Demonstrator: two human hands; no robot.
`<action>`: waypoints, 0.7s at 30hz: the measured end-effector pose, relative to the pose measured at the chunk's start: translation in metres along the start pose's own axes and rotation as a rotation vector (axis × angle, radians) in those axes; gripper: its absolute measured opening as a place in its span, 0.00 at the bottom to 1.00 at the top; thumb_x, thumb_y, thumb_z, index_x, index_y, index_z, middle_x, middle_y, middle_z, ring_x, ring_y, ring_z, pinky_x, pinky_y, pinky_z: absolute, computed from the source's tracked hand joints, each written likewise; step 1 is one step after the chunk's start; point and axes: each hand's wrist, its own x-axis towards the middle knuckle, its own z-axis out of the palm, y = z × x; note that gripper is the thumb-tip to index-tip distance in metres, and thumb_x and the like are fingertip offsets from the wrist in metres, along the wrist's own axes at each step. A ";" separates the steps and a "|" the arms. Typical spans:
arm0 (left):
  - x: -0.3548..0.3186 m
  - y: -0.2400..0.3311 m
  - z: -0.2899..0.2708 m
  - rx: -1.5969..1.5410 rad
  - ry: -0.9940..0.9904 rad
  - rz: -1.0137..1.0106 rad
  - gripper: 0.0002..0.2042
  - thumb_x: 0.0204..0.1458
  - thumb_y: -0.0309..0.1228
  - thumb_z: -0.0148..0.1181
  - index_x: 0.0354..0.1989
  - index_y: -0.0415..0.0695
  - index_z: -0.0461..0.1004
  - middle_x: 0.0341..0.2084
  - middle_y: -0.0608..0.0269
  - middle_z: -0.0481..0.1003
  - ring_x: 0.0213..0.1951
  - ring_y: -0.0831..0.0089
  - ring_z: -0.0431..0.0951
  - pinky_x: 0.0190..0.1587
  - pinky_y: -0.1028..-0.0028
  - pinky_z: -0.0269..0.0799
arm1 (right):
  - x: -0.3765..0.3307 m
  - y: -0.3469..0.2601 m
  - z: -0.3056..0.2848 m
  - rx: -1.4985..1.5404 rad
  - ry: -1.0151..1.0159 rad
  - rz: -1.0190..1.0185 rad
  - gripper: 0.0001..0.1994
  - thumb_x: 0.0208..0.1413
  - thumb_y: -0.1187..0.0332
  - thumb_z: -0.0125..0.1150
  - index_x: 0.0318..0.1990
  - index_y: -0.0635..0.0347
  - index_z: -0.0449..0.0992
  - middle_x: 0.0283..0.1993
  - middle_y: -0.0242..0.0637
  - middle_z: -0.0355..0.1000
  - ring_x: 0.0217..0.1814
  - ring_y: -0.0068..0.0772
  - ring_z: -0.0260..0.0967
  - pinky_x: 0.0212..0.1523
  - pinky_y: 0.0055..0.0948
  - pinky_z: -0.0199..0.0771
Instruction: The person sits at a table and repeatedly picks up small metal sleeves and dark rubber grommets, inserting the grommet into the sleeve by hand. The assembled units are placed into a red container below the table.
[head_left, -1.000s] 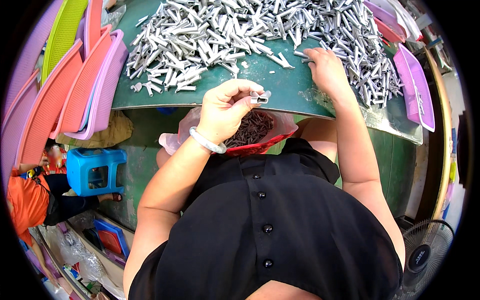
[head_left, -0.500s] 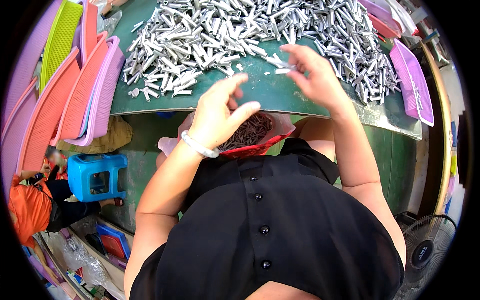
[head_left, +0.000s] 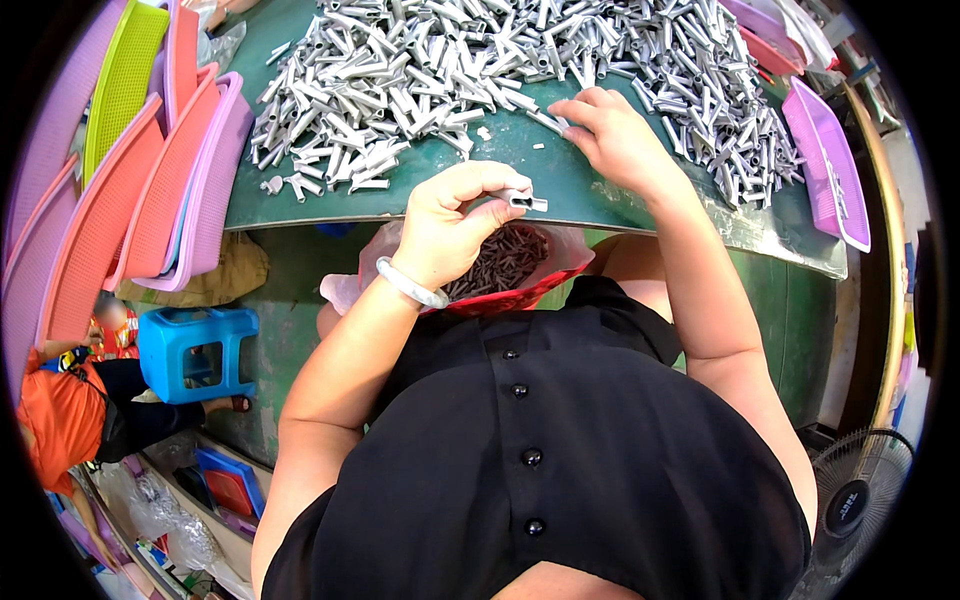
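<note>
My left hand [head_left: 455, 215] is closed at the table's near edge, pinching a short silver metal tube [head_left: 522, 202] between thumb and forefinger. The tube's hollow, flattened end points right. Farther out, my right hand [head_left: 615, 135] has thumb and forefinger on another silver tube [head_left: 545, 121] at the near edge of the heap. A large heap of such tubes [head_left: 400, 90] spreads over the green table [head_left: 400, 200]. Below the table edge, a red container with a pale liner [head_left: 520, 298] sits at my lap and holds many slim dark brown pieces [head_left: 505, 258].
Pink, purple and green plastic baskets [head_left: 130, 200] are stacked at the left. A purple basket [head_left: 825, 165] with a few tubes stands at the table's right end. A blue stool [head_left: 195, 350] and a person in orange [head_left: 65, 410] are at lower left; a fan [head_left: 850, 505] is at lower right.
My left hand, earlier empty with fingers apart, now pinches a tube and has moved slightly right. My right hand has moved from a tube near the table edge to one at the heap.
</note>
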 end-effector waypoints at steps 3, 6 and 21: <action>-0.001 -0.002 -0.002 0.080 0.004 0.104 0.13 0.45 0.13 0.60 0.39 0.38 0.77 0.39 0.62 0.76 0.42 0.76 0.75 0.46 0.77 0.70 | 0.003 -0.005 0.000 -0.057 -0.054 0.066 0.11 0.50 0.70 0.59 0.43 0.57 0.76 0.39 0.40 0.71 0.47 0.45 0.67 0.48 0.38 0.69; -0.001 -0.005 -0.004 0.139 0.041 0.142 0.13 0.44 0.13 0.61 0.39 0.38 0.77 0.38 0.62 0.77 0.41 0.76 0.75 0.46 0.77 0.70 | 0.006 -0.004 0.004 -0.068 -0.047 0.077 0.10 0.50 0.71 0.58 0.41 0.57 0.77 0.38 0.40 0.71 0.46 0.46 0.68 0.47 0.39 0.69; -0.014 -0.002 -0.004 0.140 0.031 -0.024 0.10 0.47 0.13 0.59 0.37 0.38 0.76 0.37 0.63 0.77 0.42 0.77 0.75 0.40 0.77 0.73 | -0.001 -0.009 -0.008 0.218 0.165 0.181 0.12 0.44 0.76 0.57 0.40 0.58 0.74 0.37 0.39 0.68 0.37 0.40 0.69 0.39 0.32 0.70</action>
